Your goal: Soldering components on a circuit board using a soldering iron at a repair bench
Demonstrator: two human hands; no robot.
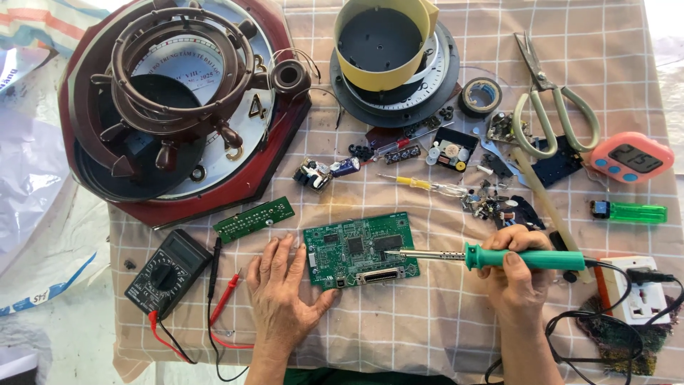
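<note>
**Asker:** What are your hands doing?

**Me:** My left hand lies flat on the checked cloth, fingers spread, thumb against the lower left edge of a green circuit board. My right hand is closed around the green handle of a soldering iron, whose metal tip reaches left over the board's right half.

**Asker:** Where is the board?

**Me:** At the centre of the cloth, between my hands. A smaller, narrow green board sits just up and left of it.

**Asker:** What else is nearby?

**Me:** A black multimeter with red and black leads lies left of my left hand. A white power socket is at the right edge. Behind are scissors, a pink timer, a green lighter and a dismantled wall clock.
</note>
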